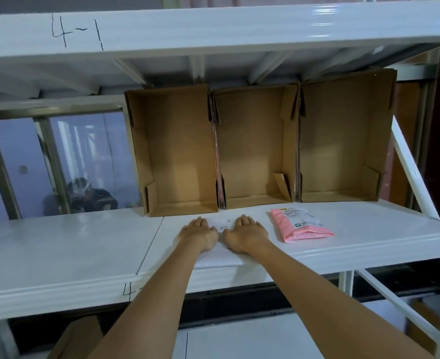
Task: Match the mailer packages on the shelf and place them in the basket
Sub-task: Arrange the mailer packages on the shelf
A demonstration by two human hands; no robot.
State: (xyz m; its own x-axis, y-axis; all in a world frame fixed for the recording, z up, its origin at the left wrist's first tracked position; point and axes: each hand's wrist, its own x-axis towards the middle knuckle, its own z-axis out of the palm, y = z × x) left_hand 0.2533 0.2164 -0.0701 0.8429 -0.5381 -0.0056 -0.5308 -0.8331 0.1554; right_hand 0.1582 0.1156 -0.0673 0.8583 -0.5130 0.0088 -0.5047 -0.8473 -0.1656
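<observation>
We see left hand [199, 233] and right hand [244, 234] pressed flat, fingers straight, on white mailer [217, 257] overhanging the shelf [71, 244] edge. Pink mailer [299, 224] lies right, long axis front-to-back, print unreadable. Beam [213, 27] marked "4-1".

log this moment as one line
left hand: flat on white mailer | right hand: same | pink mailer: beside, untouched | boxes: empty

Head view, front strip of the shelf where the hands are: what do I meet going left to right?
Left hand pressed flat on a white flat mailer → right hand flat on the same mailer → pink plastic mailer package, lying apart from both hands on the white metal shelf.
</observation>
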